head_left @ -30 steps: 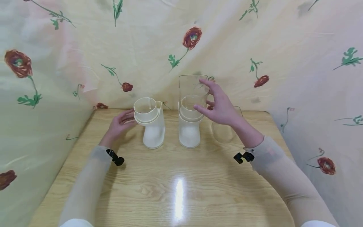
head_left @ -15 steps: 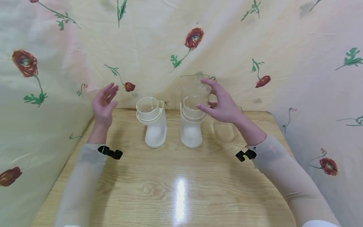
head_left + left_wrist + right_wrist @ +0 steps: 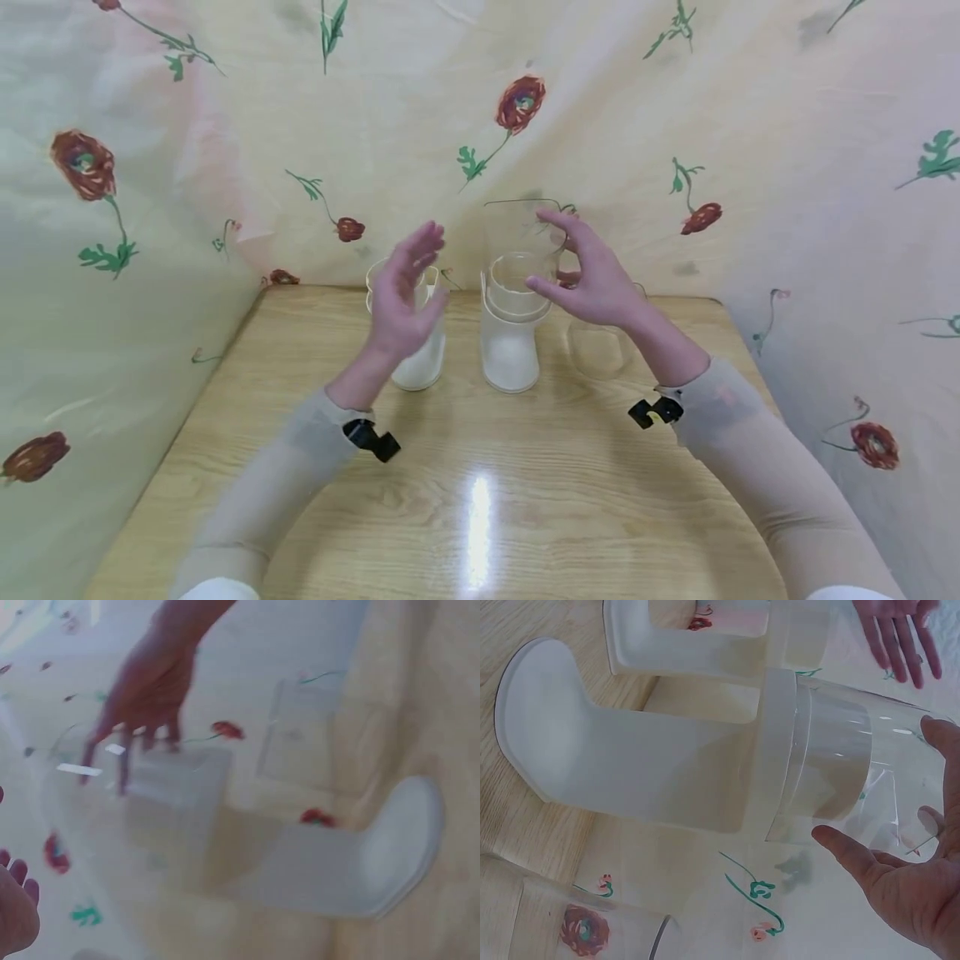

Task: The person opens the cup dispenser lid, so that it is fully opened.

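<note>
My right hand point(image 3: 588, 279) holds a clear container point(image 3: 517, 229) between its spread thumb and fingers. The container stands over the round white collar at the top of the right white stand point(image 3: 508, 358); in the right wrist view its lower edge surrounds that collar. My left hand point(image 3: 405, 300) is raised, palm turned inward, fingers loosely extended and holding nothing. In the head view it covers much of the left white stand point(image 3: 420, 367), hiding most of its collar. In the left wrist view only part of the left hand point(image 3: 15, 907) shows at the edge.
A second clear container point(image 3: 597, 350) stands on the wooden table point(image 3: 390, 517) right of the right stand, partly behind my right forearm. A flower-patterned cloth point(image 3: 405, 108) rises behind the table and along both sides. Black clips sit on both wrists.
My left hand has left the left stand's collar, lifted away to the left, then swung right in front of that stand. My right hand stays at the clear container.
</note>
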The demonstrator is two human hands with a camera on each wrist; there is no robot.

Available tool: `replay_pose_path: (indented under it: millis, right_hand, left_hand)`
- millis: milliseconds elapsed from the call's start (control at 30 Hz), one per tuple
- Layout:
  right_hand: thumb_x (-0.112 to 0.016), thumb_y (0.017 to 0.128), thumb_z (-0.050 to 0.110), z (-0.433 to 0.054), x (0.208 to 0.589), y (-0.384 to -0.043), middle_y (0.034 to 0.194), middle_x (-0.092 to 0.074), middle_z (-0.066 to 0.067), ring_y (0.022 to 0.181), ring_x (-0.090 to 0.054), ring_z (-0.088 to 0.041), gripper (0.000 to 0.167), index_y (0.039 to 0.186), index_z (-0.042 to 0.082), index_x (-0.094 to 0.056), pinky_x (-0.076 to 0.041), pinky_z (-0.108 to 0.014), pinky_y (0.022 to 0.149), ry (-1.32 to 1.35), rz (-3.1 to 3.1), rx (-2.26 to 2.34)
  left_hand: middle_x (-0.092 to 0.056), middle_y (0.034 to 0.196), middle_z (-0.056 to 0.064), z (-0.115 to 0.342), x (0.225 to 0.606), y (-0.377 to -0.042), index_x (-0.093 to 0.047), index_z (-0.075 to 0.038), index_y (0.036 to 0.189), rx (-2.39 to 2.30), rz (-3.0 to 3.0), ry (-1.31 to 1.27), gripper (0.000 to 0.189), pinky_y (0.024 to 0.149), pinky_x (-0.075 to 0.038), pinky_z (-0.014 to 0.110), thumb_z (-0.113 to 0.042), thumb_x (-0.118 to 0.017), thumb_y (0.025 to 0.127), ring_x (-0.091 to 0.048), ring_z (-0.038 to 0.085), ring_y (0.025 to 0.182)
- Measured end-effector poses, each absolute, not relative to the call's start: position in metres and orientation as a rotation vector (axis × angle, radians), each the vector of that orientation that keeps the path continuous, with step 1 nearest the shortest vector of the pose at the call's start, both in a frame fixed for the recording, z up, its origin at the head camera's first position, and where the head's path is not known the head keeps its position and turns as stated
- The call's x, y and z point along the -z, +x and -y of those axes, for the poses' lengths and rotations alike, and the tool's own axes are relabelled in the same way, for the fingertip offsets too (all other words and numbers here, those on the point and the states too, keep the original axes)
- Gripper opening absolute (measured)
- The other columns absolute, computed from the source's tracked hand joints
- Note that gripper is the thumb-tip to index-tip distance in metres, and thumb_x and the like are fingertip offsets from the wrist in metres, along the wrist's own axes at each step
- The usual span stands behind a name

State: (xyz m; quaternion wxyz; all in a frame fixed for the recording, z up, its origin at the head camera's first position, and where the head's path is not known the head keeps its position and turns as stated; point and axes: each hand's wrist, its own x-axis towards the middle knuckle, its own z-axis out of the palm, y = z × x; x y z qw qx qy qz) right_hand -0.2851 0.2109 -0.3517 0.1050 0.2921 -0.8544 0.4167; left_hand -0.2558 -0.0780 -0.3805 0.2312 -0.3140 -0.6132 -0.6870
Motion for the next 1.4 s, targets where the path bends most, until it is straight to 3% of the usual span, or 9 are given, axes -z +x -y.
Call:
replay_pose_path:
  millis: [133,300,500,700,900,1033,1267,1400]
  right_hand:
    - [-0.082,0.091,0.013,-0.213,0.351,-0.283,0.168,-0.034,-0.01,0.143,-0.05,-0.052,0.088,0.164,0.024,-0.035,-0.063,-0.061,0.085,0.889,2.505,-1.241]
    - [-0.082,0.091,0.012,-0.212,0.348,-0.282,0.167,-0.035,-0.012,0.143,-0.051,-0.052,0.087,0.164,0.023,-0.035,-0.062,-0.061,0.085,0.902,2.492,-1.25]
    - [-0.082,0.09,0.011,-0.211,0.348,-0.282,0.167,-0.036,-0.013,0.142,-0.051,-0.052,0.087,0.163,0.022,-0.036,-0.063,-0.06,0.085,0.897,2.497,-1.252]
    - [-0.081,0.091,0.012,-0.213,0.348,-0.282,0.169,-0.033,-0.01,0.143,-0.048,-0.055,0.086,0.163,0.025,-0.035,-0.062,-0.061,0.087,0.874,2.523,-1.245]
    - [-0.08,0.092,0.011,-0.216,0.348,-0.283,0.17,-0.033,-0.008,0.145,-0.048,-0.053,0.087,0.164,0.026,-0.034,-0.063,-0.058,0.088,0.909,2.526,-1.259]
    - [-0.079,0.091,0.006,-0.219,0.347,-0.285,0.169,-0.033,-0.012,0.143,-0.051,-0.049,0.087,0.164,0.018,-0.032,-0.063,-0.051,0.089,0.982,2.503,-1.305]
    - [-0.085,0.08,-0.001,-0.223,0.349,-0.288,0.162,-0.038,-0.019,0.14,-0.053,-0.046,0.099,0.163,0.015,-0.032,-0.063,-0.058,0.086,1.097,2.453,-1.403]
    - [-0.087,0.079,-0.001,-0.222,0.35,-0.287,0.158,-0.043,-0.019,0.133,-0.059,-0.045,0.099,0.161,0.014,-0.033,-0.067,-0.048,0.08,1.076,2.444,-1.408]
  left_hand:
    - [-0.046,0.159,0.03,0.056,0.409,-0.252,-0.031,0.008,0.161,1.917,1.751,-0.841,0.088,0.125,-0.039,0.056,0.016,-0.06,0.077,-0.052,0.027,0.143]
    - [-0.036,0.168,0.024,0.041,0.438,-0.251,-0.019,0.003,0.166,1.876,1.867,-0.824,0.1,0.129,-0.034,0.053,0.013,-0.056,0.074,-0.041,0.04,0.153]
    - [-0.034,0.169,0.025,0.031,0.462,-0.26,-0.018,0.002,0.166,1.821,2.061,-0.756,0.098,0.13,-0.032,0.055,0.014,-0.056,0.077,-0.037,0.042,0.156]
    - [-0.034,0.17,0.023,0.017,0.478,-0.282,-0.02,0.003,0.166,1.811,2.251,-0.503,0.091,0.129,-0.034,0.05,0.008,-0.066,0.087,-0.039,0.041,0.156]
    - [-0.045,0.165,0.02,0.005,0.491,-0.308,-0.032,-0.002,0.164,1.769,2.356,-0.366,0.083,0.127,-0.039,0.048,0.002,-0.071,0.09,-0.045,0.037,0.153]
    - [-0.054,0.156,0.022,0.0,0.493,-0.318,-0.044,0.001,0.157,1.716,2.402,-0.359,0.073,0.125,-0.041,0.05,0.003,-0.072,0.089,-0.049,0.039,0.149]
    - [-0.071,0.134,0.024,-0.002,0.497,-0.325,-0.064,0.003,0.13,1.595,2.436,-0.453,0.042,0.117,-0.05,0.047,0.006,-0.068,0.089,-0.064,0.039,0.134]
    - [-0.075,0.123,0.025,-0.003,0.501,-0.326,-0.07,0.005,0.119,1.555,2.464,-0.452,0.029,0.11,-0.056,0.047,0.005,-0.067,0.09,-0.07,0.039,0.122]
